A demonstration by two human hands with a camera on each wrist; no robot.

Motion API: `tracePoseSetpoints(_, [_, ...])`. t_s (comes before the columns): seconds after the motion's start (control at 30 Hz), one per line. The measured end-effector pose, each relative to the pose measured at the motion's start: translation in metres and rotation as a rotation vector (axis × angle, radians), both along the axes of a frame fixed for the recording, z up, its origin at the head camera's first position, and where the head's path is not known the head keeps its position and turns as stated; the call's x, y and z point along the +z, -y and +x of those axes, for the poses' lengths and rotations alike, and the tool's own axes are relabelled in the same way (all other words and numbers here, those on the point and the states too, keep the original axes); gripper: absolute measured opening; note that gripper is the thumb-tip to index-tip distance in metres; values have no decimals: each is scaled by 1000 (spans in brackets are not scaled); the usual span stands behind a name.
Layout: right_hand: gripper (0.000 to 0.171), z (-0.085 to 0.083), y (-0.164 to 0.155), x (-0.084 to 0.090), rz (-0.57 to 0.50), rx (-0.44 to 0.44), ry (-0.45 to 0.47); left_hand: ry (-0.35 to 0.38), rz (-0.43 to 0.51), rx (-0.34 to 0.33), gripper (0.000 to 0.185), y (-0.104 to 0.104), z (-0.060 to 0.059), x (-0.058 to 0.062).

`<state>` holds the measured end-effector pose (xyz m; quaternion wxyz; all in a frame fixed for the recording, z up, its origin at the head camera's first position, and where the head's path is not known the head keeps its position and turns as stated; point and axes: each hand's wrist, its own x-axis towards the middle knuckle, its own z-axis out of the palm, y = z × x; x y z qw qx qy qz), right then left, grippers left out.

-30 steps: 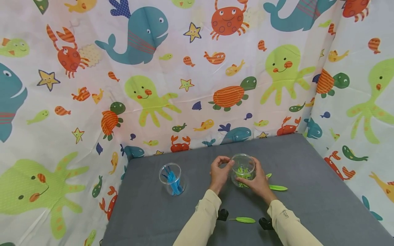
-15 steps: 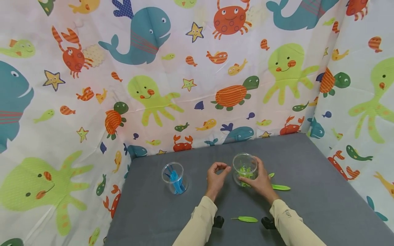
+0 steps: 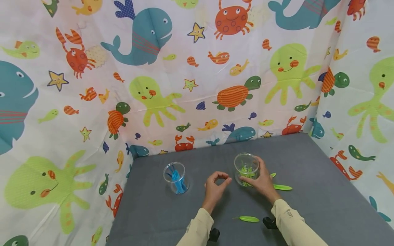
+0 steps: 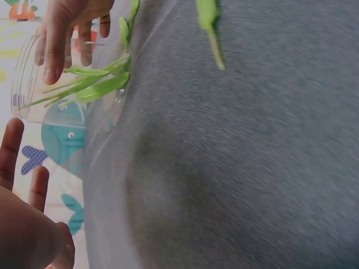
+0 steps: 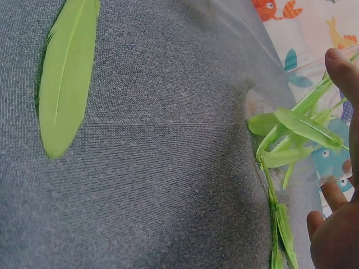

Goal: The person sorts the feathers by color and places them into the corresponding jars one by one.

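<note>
A clear cup [image 3: 240,164] stands on the grey table with several green feathers [image 5: 297,131] inside it. My right hand [image 3: 262,181] holds this cup from its right side, thumb at the front and fingers round the back. My left hand [image 3: 214,190] is to the left of the cup, apart from it, its thumb and index finger bent toward each other with nothing between them. In the left wrist view, the left hand's fingers [image 4: 11,151] are loosely spread. One loose green feather [image 3: 249,219] lies on the table nearer to me, between the forearms.
A second clear cup [image 3: 166,172], with blue feathers [image 3: 178,181] in it, stands further left. More loose green feathers [image 3: 283,187] lie beside and behind my right hand. A sea-animal print curtain [image 3: 197,102] borders the grey table [image 3: 147,218] at the back and sides.
My left hand has come off the cup's rim and moved left and toward me. The right hand has stayed at the cup. The head view has shifted slightly.
</note>
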<state>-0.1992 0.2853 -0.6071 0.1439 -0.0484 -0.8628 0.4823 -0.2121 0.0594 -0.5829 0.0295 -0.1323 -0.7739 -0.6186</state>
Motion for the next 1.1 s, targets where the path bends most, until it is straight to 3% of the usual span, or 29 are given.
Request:
tracePoseSetpoints(0.1, [114, 0, 0, 0, 0, -1, 3, -35, -80, -50, 13, 6, 8, -2])
tracePoseSetpoints(0.23, [114, -1, -1, 0, -3, 2, 2, -55, -225, -164, 17, 12, 19, -4])
tracePoseSetpoints(0.37, [114, 0, -2, 1, -2, 5, 7, -89, -474, -313, 24, 12, 28, -10])
tracePoseSetpoints(0.53, [114, 1, -1, 3, 3, 5, 17, -226, -877, -475, 33, 6, 40, -21])
tracePoseSetpoints(0.63, [114, 1, 0, 4, 2, 13, 16, -300, -981, -518, 28, 3, 47, -28])
tracePoseSetpoints(0.73, [114, 1, 0, 4, -1, 17, 14, -334, -987, -514, 21, 3, 50, -32])
tracePoseSetpoints(0.9, [113, 2, 0, 4, -6, 19, 13, -393, -940, -404, 30, 8, 50, -36])
tracePoseSetpoints(1.0, [113, 2, 0, 4, -6, 21, 14, -389, -902, -334, 34, 13, 49, -39])
tracePoseSetpoints(1.1, [113, 2, 0, 4, -3, 19, 13, -359, -880, -278, 23, 15, 49, -41])
